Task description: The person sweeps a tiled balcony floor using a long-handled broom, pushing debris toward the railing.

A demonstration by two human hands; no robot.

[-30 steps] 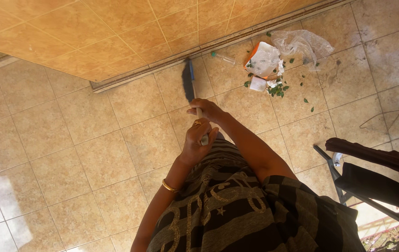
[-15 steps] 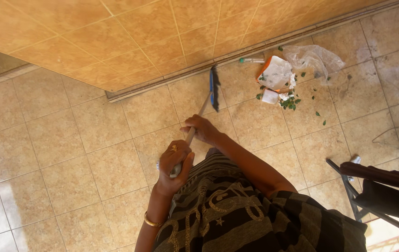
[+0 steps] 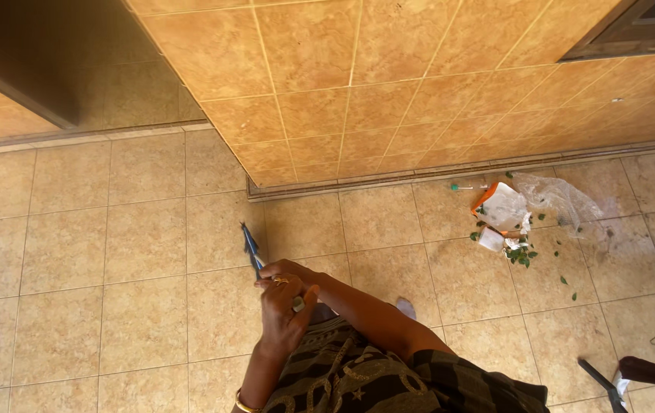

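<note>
One broom [image 3: 251,248] is gripped by the fingers [image 3: 281,269] of two hands. Right of the fingers, one clear plastic bag [image 3: 565,200], one white-and-orange carton [image 3: 502,206] and one small bottle [image 3: 465,186] are counted.

broom handle [image 3: 297,304] mostly hidden under hands, chair [image 3: 649,376] cut off at edge

Floor tiles [image 3: 144,222]: glazed ceramic, beige, slight sheen w/ glare patches. Wall tiles [image 3: 358,92]: same glaze, more orange, smooth. Broom [image 3: 251,248]: blue plastic-looking head. Bag [image 3: 565,203]: thin clear plastic, crinkled, glossy. Carton [image 3: 502,206]: white paper/card, matt. Dress [image 3: 389,382]: dark woven cloth, gold metallic print.
</note>
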